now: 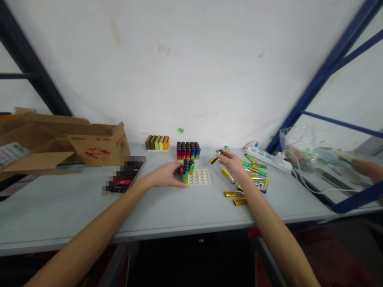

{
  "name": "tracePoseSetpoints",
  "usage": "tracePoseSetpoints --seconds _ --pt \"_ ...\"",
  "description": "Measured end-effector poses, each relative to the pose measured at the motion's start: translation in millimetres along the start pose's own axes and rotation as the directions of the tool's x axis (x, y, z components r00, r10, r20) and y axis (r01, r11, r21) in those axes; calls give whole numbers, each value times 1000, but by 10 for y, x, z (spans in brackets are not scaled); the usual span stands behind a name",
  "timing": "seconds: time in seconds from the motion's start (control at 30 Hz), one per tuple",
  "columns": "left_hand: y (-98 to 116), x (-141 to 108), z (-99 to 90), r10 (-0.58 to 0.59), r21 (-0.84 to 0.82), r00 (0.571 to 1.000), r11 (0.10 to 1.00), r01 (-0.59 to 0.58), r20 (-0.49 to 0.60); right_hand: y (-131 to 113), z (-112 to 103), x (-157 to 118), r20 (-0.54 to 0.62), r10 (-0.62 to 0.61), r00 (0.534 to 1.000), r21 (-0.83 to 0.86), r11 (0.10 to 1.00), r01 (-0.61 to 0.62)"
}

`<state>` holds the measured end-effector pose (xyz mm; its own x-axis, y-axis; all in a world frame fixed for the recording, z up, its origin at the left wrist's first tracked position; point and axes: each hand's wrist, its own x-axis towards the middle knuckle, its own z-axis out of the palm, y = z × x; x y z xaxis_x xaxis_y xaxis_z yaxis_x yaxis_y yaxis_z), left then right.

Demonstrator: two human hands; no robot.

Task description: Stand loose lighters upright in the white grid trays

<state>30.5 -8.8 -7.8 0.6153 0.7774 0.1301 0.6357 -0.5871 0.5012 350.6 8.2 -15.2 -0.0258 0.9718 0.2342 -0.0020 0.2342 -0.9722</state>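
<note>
My left hand (168, 174) curves round the left end of a white tray (205, 177) with round-edged slots, thumb at its front corner and fingers behind. Several lighters (186, 172) with black tops and green-yellow bodies stand upright at that end; the other slots I see hold nothing. Off to the right and above the table, my right hand (232, 162) pinches a shiny gold lighter (214, 160), tilted, with its lower end pointing left. Below and beside that hand lie loose gold and green lighters (229, 175), partly hidden by my forearm.
Behind stand a block of red-to-blue lighters (188, 151) and a tray of yellow-green ones (157, 143). Cardboard boxes (98, 145) and a dark, partly pixelated flat object (127, 175) are left. A power strip (269, 159) lies right; beyond the blue frame reaches another person's hand (363, 167).
</note>
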Motion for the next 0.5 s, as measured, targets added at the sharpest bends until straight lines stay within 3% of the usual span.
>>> tracePoseSetpoints --seconds 0.3,0.5 --pt "-2 2 5 5 -10 1000 1000 -5 -6 -152 211 -148 202 35 979 148 987 -66" --pt "-14 4 9 22 -26 1000 999 -22 -5 -89 327 -151 90 -17 996 -151 988 31"
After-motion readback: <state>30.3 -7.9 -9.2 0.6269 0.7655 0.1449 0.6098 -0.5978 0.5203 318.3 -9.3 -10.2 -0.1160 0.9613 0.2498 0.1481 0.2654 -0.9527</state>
